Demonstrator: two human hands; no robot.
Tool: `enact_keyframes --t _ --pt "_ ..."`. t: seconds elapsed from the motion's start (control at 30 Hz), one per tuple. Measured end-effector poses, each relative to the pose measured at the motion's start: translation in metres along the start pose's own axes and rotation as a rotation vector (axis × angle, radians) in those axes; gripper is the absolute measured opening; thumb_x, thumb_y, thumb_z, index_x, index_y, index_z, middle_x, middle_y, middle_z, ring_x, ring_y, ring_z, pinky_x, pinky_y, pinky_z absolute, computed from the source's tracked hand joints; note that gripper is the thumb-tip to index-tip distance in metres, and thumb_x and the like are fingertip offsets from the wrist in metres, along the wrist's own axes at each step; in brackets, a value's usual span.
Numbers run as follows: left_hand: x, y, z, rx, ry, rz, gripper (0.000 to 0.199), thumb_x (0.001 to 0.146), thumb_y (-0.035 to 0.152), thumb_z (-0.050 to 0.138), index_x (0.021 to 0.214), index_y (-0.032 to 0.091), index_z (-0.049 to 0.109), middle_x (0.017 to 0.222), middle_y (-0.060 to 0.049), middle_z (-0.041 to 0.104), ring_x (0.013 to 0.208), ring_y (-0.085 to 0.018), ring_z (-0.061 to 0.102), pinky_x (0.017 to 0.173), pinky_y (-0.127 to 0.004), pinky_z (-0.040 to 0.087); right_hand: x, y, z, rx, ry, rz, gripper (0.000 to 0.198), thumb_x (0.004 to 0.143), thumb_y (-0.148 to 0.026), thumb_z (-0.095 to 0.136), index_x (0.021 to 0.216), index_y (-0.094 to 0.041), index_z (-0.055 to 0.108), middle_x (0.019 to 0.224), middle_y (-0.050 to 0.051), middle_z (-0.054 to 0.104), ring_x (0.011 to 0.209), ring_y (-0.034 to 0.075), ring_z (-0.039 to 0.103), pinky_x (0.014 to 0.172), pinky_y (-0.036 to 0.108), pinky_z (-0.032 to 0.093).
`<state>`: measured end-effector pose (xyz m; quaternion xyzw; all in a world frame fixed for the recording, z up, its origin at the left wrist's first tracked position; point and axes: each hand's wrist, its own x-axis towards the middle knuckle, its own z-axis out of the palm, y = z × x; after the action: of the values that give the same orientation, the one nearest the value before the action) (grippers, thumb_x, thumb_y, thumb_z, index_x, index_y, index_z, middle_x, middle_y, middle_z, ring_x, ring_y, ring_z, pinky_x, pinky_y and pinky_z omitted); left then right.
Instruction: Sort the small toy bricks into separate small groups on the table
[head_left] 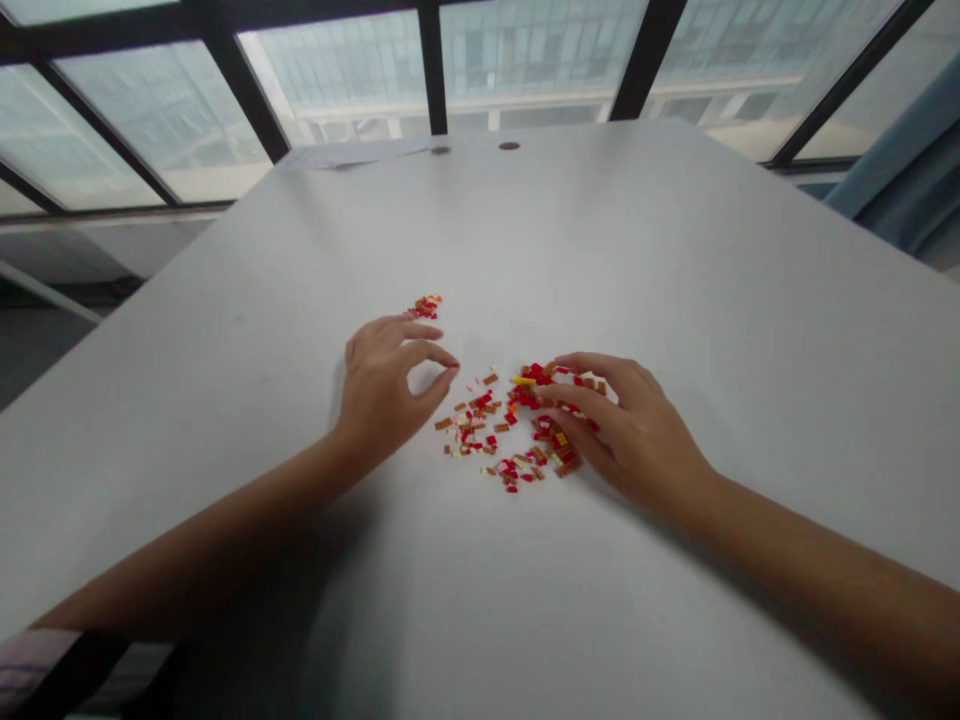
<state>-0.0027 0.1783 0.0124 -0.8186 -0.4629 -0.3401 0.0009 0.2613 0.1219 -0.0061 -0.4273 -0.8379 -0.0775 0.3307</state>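
Note:
Small building bricks [472, 425] in red, brown, yellow and cream lie loose on the white table [480, 600]. My left hand [390, 380] is just left of them, thumb and forefinger tips pressed together in a pinch. Whatever may be between those tips is too small to make out. My right hand [630, 420] is over the right part of the bricks, its fingers apart among the pieces and partly hiding some. Beside its forefinger tip lies a long yellow brick [523, 380]. A smaller heap of red and orange bricks [426, 307] sits beyond my left hand.
At the table's far end are two round cable holes [509, 146] and a flat white sheet [337, 158]. Dark-framed windows [433, 70] stand behind it. A blue curtain [900, 160] hangs at the right.

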Motion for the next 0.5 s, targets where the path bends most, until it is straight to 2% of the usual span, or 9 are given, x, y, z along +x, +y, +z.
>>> enact_keyframes --t 0.07,0.2,0.4,0.5 --pt "0.003 -0.017 0.001 0.148 0.023 -0.072 0.007 0.088 0.03 0.07 0.085 0.027 0.075 0.12 -0.004 0.073 0.129 -0.032 0.057 0.113 -0.058 0.037 -0.003 0.003 0.003 -0.054 -0.065 0.028 0.023 0.099 -0.026 0.055 0.114 -0.023 0.072 0.132 0.017 0.064 0.115 0.031 0.063 0.091 0.052 0.054" --pt "0.009 -0.042 0.007 0.27 -0.003 -0.151 0.009 0.088 0.032 0.068 0.084 0.029 0.075 0.12 -0.004 0.072 0.126 -0.035 0.056 0.11 -0.06 0.038 -0.002 0.005 0.005 -0.071 -0.138 0.059 0.031 0.101 -0.031 0.047 0.118 -0.026 0.073 0.143 0.016 0.059 0.126 0.033 0.058 0.097 0.056 0.05" --pt "0.015 -0.047 0.012 0.288 -0.013 -0.173 0.014 0.09 0.035 0.065 0.085 0.029 0.077 0.114 -0.005 0.073 0.116 -0.033 0.061 0.108 -0.06 0.037 0.002 0.01 0.001 -0.105 -0.078 0.08 0.028 0.101 -0.032 0.05 0.1 -0.023 0.076 0.134 0.016 0.064 0.116 0.032 0.063 0.094 0.054 0.051" --pt "0.016 -0.047 0.011 0.276 -0.006 -0.182 0.015 0.09 0.036 0.065 0.085 0.029 0.077 0.113 -0.005 0.074 0.114 -0.032 0.061 0.107 -0.059 0.038 0.002 0.01 0.002 -0.099 -0.104 0.084 0.031 0.101 -0.033 0.048 0.114 -0.024 0.074 0.142 0.018 0.059 0.121 0.034 0.061 0.096 0.057 0.05"
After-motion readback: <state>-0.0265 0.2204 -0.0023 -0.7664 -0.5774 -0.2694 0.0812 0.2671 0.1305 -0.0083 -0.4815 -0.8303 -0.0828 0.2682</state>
